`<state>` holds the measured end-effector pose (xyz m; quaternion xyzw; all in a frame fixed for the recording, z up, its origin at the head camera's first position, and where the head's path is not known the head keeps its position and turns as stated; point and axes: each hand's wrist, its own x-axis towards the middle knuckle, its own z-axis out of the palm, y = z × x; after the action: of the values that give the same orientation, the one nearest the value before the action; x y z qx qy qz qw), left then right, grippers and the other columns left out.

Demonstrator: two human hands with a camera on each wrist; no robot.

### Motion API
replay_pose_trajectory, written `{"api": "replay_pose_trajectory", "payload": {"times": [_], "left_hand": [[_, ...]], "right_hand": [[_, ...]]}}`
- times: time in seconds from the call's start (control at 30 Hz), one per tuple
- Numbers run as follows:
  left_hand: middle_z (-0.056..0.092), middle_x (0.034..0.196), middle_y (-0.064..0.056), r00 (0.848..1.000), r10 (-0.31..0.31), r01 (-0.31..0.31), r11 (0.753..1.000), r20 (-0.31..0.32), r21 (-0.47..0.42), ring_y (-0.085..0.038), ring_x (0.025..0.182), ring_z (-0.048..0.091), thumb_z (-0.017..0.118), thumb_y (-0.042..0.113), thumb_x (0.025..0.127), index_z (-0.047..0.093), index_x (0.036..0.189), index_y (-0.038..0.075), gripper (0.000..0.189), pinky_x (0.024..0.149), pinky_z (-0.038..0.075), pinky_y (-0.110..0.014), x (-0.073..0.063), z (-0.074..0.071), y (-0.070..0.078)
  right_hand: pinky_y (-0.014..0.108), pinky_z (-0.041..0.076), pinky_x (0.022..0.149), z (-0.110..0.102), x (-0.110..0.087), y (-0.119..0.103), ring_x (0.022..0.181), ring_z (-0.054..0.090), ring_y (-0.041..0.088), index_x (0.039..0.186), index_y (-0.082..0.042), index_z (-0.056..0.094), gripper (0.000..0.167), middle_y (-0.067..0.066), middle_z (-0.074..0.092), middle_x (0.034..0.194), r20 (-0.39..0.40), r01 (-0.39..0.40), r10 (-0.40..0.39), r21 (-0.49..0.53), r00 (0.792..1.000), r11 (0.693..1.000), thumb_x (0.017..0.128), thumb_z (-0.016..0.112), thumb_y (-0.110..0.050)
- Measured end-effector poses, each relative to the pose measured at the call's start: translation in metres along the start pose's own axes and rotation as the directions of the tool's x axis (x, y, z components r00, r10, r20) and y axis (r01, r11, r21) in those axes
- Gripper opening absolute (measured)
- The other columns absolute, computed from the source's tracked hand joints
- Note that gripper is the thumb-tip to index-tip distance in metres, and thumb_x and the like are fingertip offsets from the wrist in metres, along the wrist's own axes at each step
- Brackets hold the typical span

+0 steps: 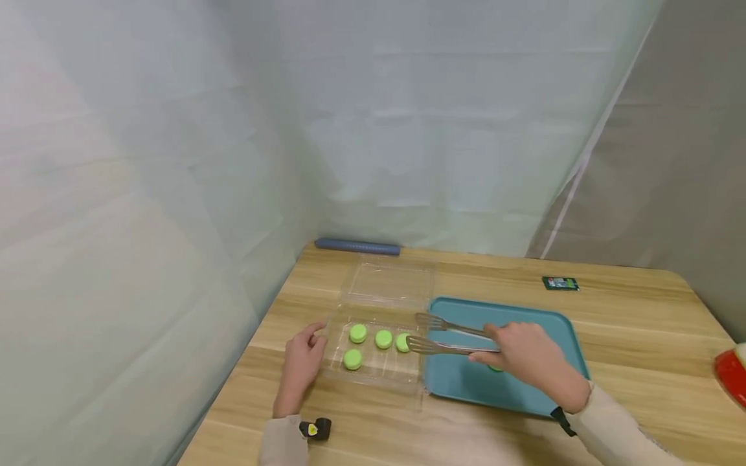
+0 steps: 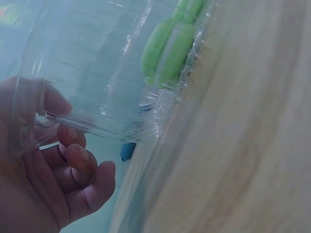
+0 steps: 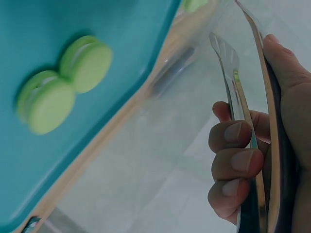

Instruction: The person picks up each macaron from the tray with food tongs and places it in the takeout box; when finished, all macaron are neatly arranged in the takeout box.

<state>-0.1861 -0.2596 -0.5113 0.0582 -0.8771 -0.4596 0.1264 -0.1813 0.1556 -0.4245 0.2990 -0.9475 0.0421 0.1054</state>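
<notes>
My right hand (image 1: 527, 353) grips metal tongs (image 1: 457, 350), fingers wrapped round one arm and thumb along the other. Their slotted tips are spread apart, with nothing between them, by the right side of a clear plastic box (image 1: 373, 377). Several green macarons (image 1: 352, 359) sit in that box, the rightmost (image 1: 403, 342) close to the tips. At the box's left edge, my left hand (image 1: 304, 359) pinches the plastic rim, its other fingers (image 2: 92, 196) curled loosely. Below my right hand lies a blue tray (image 1: 460, 382), with two macarons (image 3: 87, 63) on it in the right wrist view.
The box's clear lid (image 1: 392, 281) lies folded back behind it. At the table's back edge is a long blue object (image 1: 358, 246). A small green and black card-like item (image 1: 561, 283) lies behind the tray. Something red (image 1: 731, 375) stands at the far right.
</notes>
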Motion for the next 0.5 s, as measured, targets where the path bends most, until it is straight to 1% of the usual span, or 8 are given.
{"api": "replay_pose_trajectory", "payload": {"times": [0.1, 0.2, 0.37, 0.5], "left_hand": [[0.044, 0.063, 0.000, 1.000, 0.012, -0.012, 1.000, 0.001, 0.009, -0.013, 0.051, 0.038, 0.057, 0.008, 0.095, 0.065, 0.128, -0.003, 0.036, 0.047, 0.033, -0.024, 0.000, 0.000, -0.001], [0.044, 0.063, 0.000, 1.000, 0.018, -0.018, 1.000, 0.001, 0.012, -0.013, 0.052, 0.039, 0.057, 0.008, 0.095, 0.065, 0.128, -0.003, 0.036, 0.048, 0.033, -0.024, 0.001, 0.000, -0.001], [0.046, 0.065, -0.001, 1.000, 0.017, -0.017, 1.000, 0.001, 0.007, -0.013, 0.052, 0.041, 0.056, 0.008, 0.094, 0.065, 0.129, -0.004, 0.037, 0.048, 0.034, -0.024, 0.001, 0.000, 0.000], [0.045, 0.065, -0.001, 1.000, 0.011, -0.011, 1.000, -0.001, -0.003, -0.012, 0.052, 0.040, 0.057, 0.007, 0.094, 0.065, 0.129, -0.004, 0.037, 0.048, 0.034, -0.024, 0.000, -0.001, 0.000]], "right_hand": [[0.024, 0.024, 0.039, -0.001, -0.009, 0.005, 0.042, 0.030, 0.002, 0.093, -0.012, 0.070, 0.046, -0.012, 0.033, 0.050, -0.021, -0.030, 0.031, 0.016, 0.999, 0.999, 0.085, 0.072, -0.057], [0.024, 0.024, 0.039, -0.001, -0.018, 0.009, 0.043, 0.030, 0.003, 0.088, -0.013, 0.067, 0.045, -0.012, 0.032, 0.050, -0.022, -0.065, 0.065, 0.027, 0.998, 0.998, 0.084, 0.072, -0.058], [0.025, 0.028, 0.040, -0.002, -0.029, 0.015, 0.045, 0.032, 0.002, 0.090, -0.012, 0.065, 0.050, -0.013, 0.033, 0.051, -0.013, -0.107, 0.108, 0.046, 0.994, 0.993, 0.086, 0.067, -0.063], [0.026, 0.030, 0.040, -0.003, -0.037, 0.020, 0.046, 0.035, 0.003, 0.092, -0.011, 0.067, 0.053, -0.013, 0.035, 0.052, 0.000, -0.153, 0.153, 0.053, 0.988, 0.987, 0.085, 0.067, -0.063]]}}
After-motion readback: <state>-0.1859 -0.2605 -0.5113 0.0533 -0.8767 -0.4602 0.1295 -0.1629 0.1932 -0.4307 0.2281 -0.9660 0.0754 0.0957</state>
